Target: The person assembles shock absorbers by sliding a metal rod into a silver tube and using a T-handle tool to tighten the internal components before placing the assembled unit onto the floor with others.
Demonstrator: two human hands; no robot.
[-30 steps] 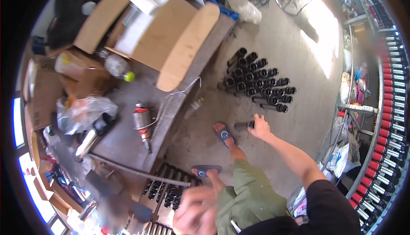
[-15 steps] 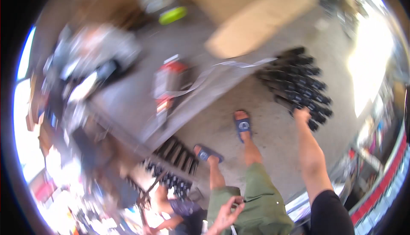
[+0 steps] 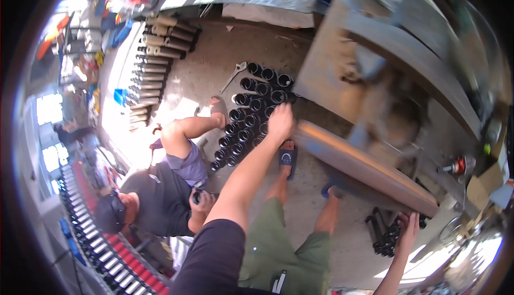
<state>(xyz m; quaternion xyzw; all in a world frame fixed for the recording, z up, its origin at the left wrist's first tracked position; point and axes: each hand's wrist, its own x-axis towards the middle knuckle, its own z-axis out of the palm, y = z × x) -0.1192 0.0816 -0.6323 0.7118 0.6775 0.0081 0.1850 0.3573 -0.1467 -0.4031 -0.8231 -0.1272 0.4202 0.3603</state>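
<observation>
My left hand [image 3: 281, 122] reaches to the right edge of a group of black cylinders [image 3: 248, 118] standing on the floor, open ends up. Its fingers are curled closed, and what they grip, if anything, is hidden. On the right, my right hand [image 3: 408, 232] has its fingers stretched up, close to the end of a brown metal beam [image 3: 369, 169] at the bench edge. Dark parts [image 3: 386, 233] lie on the floor beside that hand. Beyond the cylinders lies a wrench [image 3: 234, 76].
At left a co-worker [image 3: 160, 193] sits low, holding a small dark round part. Rows of metal tubes [image 3: 155, 59] line the floor at the far left. A metal workbench [image 3: 316, 78] fills the right, partly blurred. A red and grey power tool [image 3: 458, 165] rests at far right.
The view has swung round sharply. My left hand has gone from over my shorts to the black cylinders; my right hand has moved from dark cylinders to near the bench edge.
</observation>
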